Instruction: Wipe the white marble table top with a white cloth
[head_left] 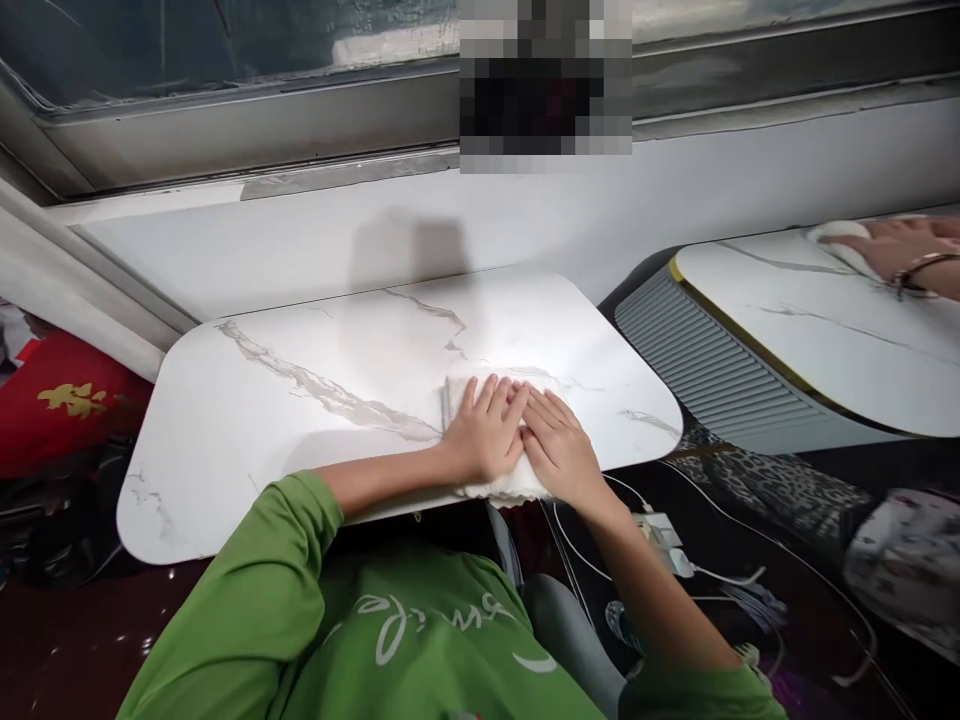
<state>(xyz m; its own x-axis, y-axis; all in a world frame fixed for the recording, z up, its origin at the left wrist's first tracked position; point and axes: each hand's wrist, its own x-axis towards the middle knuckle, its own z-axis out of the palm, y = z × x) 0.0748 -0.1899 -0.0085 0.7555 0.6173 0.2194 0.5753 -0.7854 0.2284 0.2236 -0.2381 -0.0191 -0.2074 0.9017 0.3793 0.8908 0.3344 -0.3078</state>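
Note:
Both of my hands press flat on a folded white cloth (516,487), which lies on a white marble-patterned table (285,390) near its front edge. My left hand (486,430) has its fingers stretched forward over the cloth. Beside it, touching at the fingertips, my right hand (556,440) rests with fingers extended toward the upper left. Neither hand wraps around the cloth. Part of the cloth is hidden beneath the palms, and its lower edge hangs slightly at the table's front.
Another person's hand (896,250) presses a pale cloth (840,235) on a second marble-patterned table (847,320) at right. A power strip (664,540) with white cables lies below. A red bag (71,400) sits at left; a window ledge (337,175) runs behind.

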